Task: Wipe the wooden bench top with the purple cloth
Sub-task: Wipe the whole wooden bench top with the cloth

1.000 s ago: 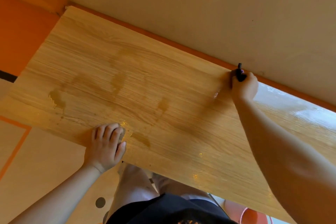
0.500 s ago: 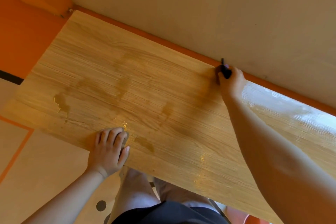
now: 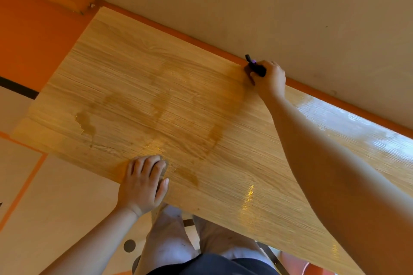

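Pressing purple cloth (image 3: 257,69) on bench top (image 3: 143,78) w/ right hand (image 3: 271,81)

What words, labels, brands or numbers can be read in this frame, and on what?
None: no readable text shows on the wooden bench top, the wall, or the purple cloth gripped by the right hand.
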Available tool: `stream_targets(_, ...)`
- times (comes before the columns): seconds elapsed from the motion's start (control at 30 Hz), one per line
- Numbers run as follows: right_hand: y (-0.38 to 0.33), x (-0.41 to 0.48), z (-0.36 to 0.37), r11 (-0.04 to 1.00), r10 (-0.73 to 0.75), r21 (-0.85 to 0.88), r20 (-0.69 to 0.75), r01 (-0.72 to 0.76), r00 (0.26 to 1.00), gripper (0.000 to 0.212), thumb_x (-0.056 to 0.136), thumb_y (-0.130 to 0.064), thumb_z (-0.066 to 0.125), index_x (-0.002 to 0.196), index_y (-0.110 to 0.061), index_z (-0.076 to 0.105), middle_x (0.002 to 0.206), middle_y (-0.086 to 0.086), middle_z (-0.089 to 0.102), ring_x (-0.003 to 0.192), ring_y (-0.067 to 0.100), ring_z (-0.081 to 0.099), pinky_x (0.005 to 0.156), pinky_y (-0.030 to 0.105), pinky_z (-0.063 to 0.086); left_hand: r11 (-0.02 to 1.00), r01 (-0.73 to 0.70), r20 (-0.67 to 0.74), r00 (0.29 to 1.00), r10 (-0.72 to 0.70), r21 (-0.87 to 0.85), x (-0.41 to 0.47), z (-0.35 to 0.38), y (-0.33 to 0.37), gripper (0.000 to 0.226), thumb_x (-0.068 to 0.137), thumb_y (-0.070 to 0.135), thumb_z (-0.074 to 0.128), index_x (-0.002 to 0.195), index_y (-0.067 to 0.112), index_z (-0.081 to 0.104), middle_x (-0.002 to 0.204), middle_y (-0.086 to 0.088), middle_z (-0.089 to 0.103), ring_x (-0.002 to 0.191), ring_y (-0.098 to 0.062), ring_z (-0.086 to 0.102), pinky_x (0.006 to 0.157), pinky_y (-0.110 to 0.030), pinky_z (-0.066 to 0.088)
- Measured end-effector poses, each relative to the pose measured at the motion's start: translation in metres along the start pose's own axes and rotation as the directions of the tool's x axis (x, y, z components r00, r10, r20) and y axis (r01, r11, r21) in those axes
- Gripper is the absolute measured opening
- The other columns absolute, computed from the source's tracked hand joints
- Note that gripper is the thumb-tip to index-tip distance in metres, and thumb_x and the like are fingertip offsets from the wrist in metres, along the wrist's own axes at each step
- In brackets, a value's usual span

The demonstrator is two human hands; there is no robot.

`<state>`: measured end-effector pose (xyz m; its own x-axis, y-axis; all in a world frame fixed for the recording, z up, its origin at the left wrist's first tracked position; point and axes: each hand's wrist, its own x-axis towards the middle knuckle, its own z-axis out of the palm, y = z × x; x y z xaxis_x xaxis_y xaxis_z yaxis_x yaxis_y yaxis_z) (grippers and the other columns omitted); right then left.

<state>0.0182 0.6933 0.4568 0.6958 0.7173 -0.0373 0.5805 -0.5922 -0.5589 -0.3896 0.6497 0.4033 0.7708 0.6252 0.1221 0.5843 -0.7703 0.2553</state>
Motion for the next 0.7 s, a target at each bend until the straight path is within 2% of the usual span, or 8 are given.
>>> stream_targets(0.13, 0.006, -0.03, -0.003, 0.979, -0.141, -0.116, 0.193, 0.165, 0.971, 0.03, 0.085, -0.019, 0.067, 0.115, -0.018, 0.065, 0.11, 0.004, 0.062, 0.102, 0.022, 0.057, 0.088, 0.036, 0.049, 1.0, -0.009, 0.0, 1.0, 0.009, -0.006, 0.0, 0.001, -0.001, 0.035, 0.086, 0.038, 0.042, 0.108, 0.011, 0.049, 0.114, -0.01, 0.049, 0.1, -0.033, 0.047, 0.084, -0.046, 0.033)
stream_targets(0.2, 0.004, -0.071, -0.002, 0.965, -0.226, -0.071, 0.272, 0.254, 0.935, 0.03, 0.084, -0.021, 0.069, 0.114, -0.018, 0.065, 0.108, 0.003, 0.063, 0.097, 0.017, 0.059, 0.086, 0.034, 0.051, 1.0, -0.009, 0.002, 1.0, 0.009, -0.011, 0.0, 0.001, -0.001, 0.035, 0.086, 0.038, 0.042, 0.107, 0.011, 0.049, 0.115, -0.009, 0.049, 0.1, -0.032, 0.047, 0.084, -0.045, 0.033)
stream_targets(0.3, -0.005, -0.148, 0.0, 0.92, -0.388, 0.08, 0.316, 0.384, 0.866, 0.028, 0.081, -0.022, 0.072, 0.109, -0.017, 0.069, 0.1, 0.001, 0.065, 0.09, 0.009, 0.057, 0.084, 0.029, 0.051, 1.0, -0.008, 0.005, 1.0, 0.008, -0.014, 0.0, 0.0, -0.001, 0.036, 0.085, 0.038, 0.042, 0.108, 0.011, 0.049, 0.115, -0.009, 0.049, 0.1, -0.032, 0.047, 0.084, -0.045, 0.033)
stream_targets(0.4, -0.012, -0.21, 0.004, 0.884, -0.463, 0.164, 0.439, 0.438, 0.77, 0.026, 0.084, -0.024, 0.069, 0.109, -0.017, 0.069, 0.1, 0.001, 0.066, 0.094, 0.014, 0.059, 0.084, 0.03, 0.051, 1.0, -0.009, 0.006, 1.0, 0.009, -0.018, 0.001, -0.001, -0.002, 0.036, 0.084, 0.038, 0.043, 0.108, 0.012, 0.049, 0.114, -0.009, 0.05, 0.1, -0.032, 0.047, 0.084, -0.045, 0.033)
stream_targets(0.5, -0.012, -0.218, 0.004, 0.855, -0.497, 0.166, 0.535, 0.492, 0.683, 0.03, 0.084, -0.02, 0.069, 0.113, -0.015, 0.066, 0.104, 0.003, 0.065, 0.097, 0.019, 0.058, 0.083, 0.033, 0.052, 1.0, -0.007, 0.009, 1.0, 0.008, -0.019, 0.001, 0.001, -0.002, 0.035, 0.083, 0.038, 0.045, 0.107, 0.012, 0.049, 0.114, -0.009, 0.051, 0.1, -0.032, 0.048, 0.085, -0.045, 0.034)
stream_targets(0.57, -0.012, -0.196, -0.002, 0.847, -0.512, 0.165, 0.505, 0.505, 0.694, 0.031, 0.085, -0.023, 0.068, 0.114, -0.014, 0.066, 0.103, 0.004, 0.067, 0.096, 0.017, 0.059, 0.083, 0.031, 0.052, 1.0, -0.006, 0.01, 1.0, 0.006, -0.017, 0.001, 0.002, -0.003, 0.035, 0.083, 0.038, 0.044, 0.107, 0.012, 0.05, 0.114, -0.009, 0.051, 0.1, -0.032, 0.048, 0.085, -0.045, 0.034)
stream_targets(0.63, -0.008, -0.159, -0.006, 0.87, -0.482, 0.121, 0.407, 0.477, 0.776, 0.029, 0.083, -0.021, 0.069, 0.111, -0.013, 0.068, 0.1, 0.006, 0.068, 0.093, 0.02, 0.061, 0.083, 0.034, 0.052, 1.0, -0.003, 0.013, 1.0, 0.003, -0.012, 0.0, 0.003, -0.003, 0.035, 0.084, 0.039, 0.043, 0.107, 0.013, 0.049, 0.114, -0.009, 0.05, 0.1, -0.033, 0.048, 0.085, -0.045, 0.033)
stream_targets(0.7, 0.0, -0.11, -0.008, 0.918, -0.381, 0.01, 0.302, 0.397, 0.874, 0.029, 0.084, -0.018, 0.069, 0.112, -0.012, 0.067, 0.102, 0.009, 0.066, 0.095, 0.025, 0.059, 0.084, 0.04, 0.051, 1.0, -0.005, 0.011, 1.0, 0.005, -0.01, -0.002, 0.005, -0.004, 0.035, 0.085, 0.039, 0.042, 0.107, 0.013, 0.049, 0.115, -0.009, 0.05, 0.1, -0.033, 0.047, 0.085, -0.045, 0.033)
